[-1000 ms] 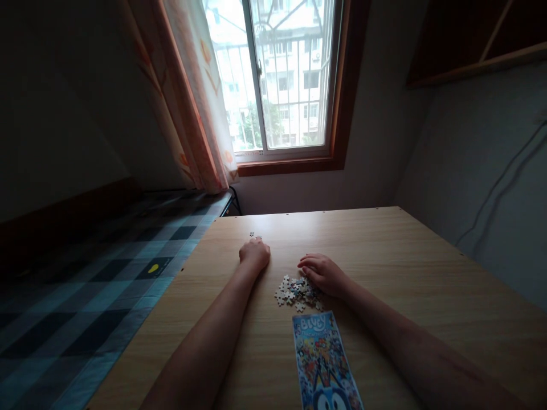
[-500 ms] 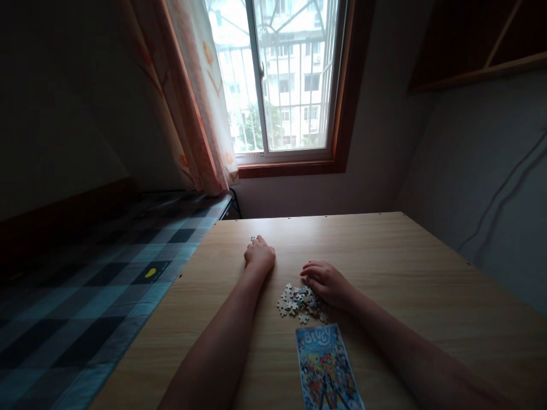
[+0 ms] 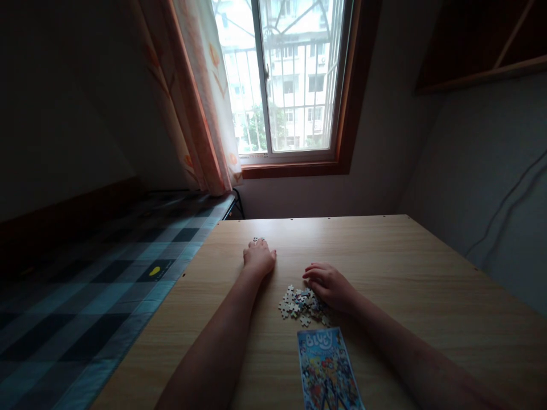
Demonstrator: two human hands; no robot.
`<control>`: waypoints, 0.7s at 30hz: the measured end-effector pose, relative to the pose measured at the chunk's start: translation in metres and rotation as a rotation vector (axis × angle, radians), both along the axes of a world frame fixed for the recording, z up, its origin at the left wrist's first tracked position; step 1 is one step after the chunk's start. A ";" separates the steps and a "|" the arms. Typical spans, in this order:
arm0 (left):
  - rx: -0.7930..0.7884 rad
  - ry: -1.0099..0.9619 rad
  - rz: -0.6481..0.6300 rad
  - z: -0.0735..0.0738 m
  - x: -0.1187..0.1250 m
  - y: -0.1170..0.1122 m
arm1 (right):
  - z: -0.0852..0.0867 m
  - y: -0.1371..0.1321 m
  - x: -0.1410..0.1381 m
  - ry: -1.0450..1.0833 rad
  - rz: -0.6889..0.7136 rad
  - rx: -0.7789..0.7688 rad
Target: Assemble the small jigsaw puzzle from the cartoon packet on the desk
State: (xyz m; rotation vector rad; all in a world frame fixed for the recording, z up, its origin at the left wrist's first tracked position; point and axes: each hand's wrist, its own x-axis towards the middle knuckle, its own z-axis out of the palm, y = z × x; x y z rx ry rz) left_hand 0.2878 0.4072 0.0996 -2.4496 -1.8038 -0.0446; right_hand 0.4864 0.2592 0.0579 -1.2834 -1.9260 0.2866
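My left hand (image 3: pixel 259 258) lies palm down toward the far left of the table, thumb out to the side and fingers apart. Just past its fingertips are a few small jigsaw pieces (image 3: pixel 258 239), partly hidden by the fingers. Loose jigsaw pieces form a pile (image 3: pixel 294 302) nearer to me, several of them pale side up. At the pile's right edge rests my right hand (image 3: pixel 331 283), its fingers stretched to the left and slightly bent, with nothing visible in them. Below the pile lies a colourful Bluey picture card or box (image 3: pixel 327 367), cut off by the bottom edge.
The wooden table (image 3: pixel 405 273) carries all of this. Along its left side stands a bed with a checked cover (image 3: pixel 128 290). Beyond the far edge are a window (image 3: pixel 294 85) and an orange curtain (image 3: pixel 199 131). A cable (image 3: pixel 504 199) hangs along the right wall.
My left hand's fingers have spread, the thumb now standing away, and more of the far jigsaw pieces shows. My right hand has barely moved. The whole view has shifted slightly.
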 end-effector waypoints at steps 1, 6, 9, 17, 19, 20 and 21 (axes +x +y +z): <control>-0.006 -0.006 -0.001 0.000 -0.001 0.001 | 0.000 0.000 0.000 0.000 0.001 0.001; -0.044 -0.019 -0.045 0.002 -0.002 0.002 | 0.000 0.000 0.000 0.008 -0.001 0.000; -0.059 -0.013 -0.080 0.001 -0.004 0.005 | 0.000 0.000 0.000 0.003 0.001 -0.001; -0.081 -0.001 -0.074 -0.004 -0.010 0.019 | 0.000 0.000 0.000 -0.009 0.000 0.002; -0.082 0.004 -0.069 -0.005 -0.009 0.019 | 0.001 0.000 0.000 -0.013 -0.003 0.003; -0.077 0.004 -0.064 -0.005 -0.008 0.018 | 0.001 -0.001 0.000 -0.014 -0.002 0.002; -0.071 0.004 -0.058 -0.006 -0.007 0.018 | 0.002 -0.001 -0.001 -0.015 0.002 0.002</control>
